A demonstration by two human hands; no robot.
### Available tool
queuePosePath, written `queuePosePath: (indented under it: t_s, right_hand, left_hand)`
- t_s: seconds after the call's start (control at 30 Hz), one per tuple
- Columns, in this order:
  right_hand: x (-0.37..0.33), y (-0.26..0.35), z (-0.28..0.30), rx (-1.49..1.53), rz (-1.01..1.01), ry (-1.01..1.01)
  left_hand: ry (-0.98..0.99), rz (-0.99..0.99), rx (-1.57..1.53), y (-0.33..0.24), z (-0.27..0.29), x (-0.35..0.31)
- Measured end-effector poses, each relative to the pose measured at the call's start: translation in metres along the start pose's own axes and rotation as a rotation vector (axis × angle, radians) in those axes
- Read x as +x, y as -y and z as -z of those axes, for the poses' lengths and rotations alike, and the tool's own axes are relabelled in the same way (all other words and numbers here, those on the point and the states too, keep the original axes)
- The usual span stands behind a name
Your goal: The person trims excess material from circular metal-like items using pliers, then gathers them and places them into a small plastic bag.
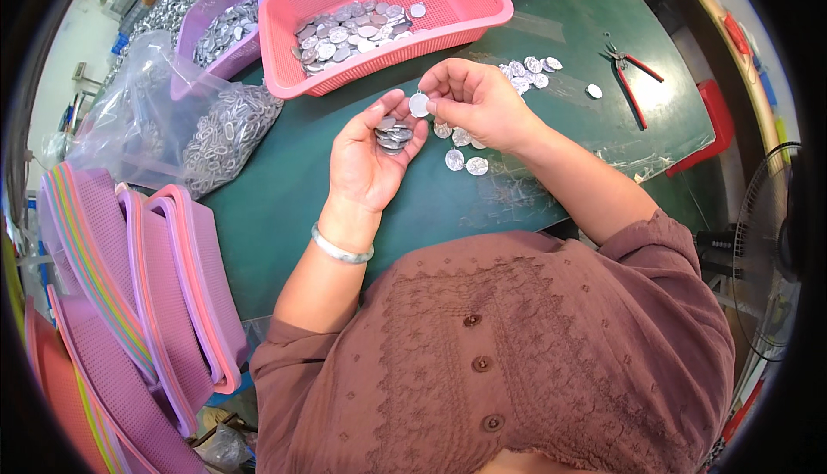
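Note:
My left hand (363,164) is cupped palm up around a small pile of silver metal discs (394,136). Between the thumb and fingers of my right hand (489,110) a single round metal disc (419,105) is pinched, held upright beside my left fingertips. Under and next to my right hand, loose metal discs (455,159) lie on the green table (517,194). Another cluster of discs (527,73) sits just beyond my right wrist, with one lone disc (594,91) to its right.
Ahead stands a pink basket (388,69) with many discs inside. A purple basket (215,9) of metal pieces and a clear bag (211,142) of small metal links are at the left. Stacked baskets (194,284) lean nearby. Red-handled pliers (633,82) lie far right.

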State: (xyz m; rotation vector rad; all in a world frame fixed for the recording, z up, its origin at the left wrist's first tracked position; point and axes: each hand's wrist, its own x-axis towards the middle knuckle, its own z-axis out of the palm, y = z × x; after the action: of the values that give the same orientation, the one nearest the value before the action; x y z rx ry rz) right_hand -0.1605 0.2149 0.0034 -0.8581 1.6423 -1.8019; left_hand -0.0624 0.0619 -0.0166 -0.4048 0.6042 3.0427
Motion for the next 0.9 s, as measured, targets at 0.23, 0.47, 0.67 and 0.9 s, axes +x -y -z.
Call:
queuePosePath:
  t_s: [0.23,0.47,0.67,0.9]
  right_hand:
    - [-0.008,0.006,-0.009,-0.216,0.201,-0.074]
    - [-0.006,0.0,-0.006,-0.248,0.258,-0.065]
    - [-0.007,0.001,0.003,-0.293,0.282,-0.007]
    - [-0.006,0.0,0.007,-0.489,0.297,-0.002]
  left_hand:
    - [-0.113,-0.121,0.339,0.013,-0.025,-0.011]
    - [0.012,0.024,0.186,0.005,-0.014,-0.004]
    - [0.084,0.097,0.154,0.0,-0.008,-0.001]
    - [0.158,0.093,0.157,0.0,-0.006,-0.002]
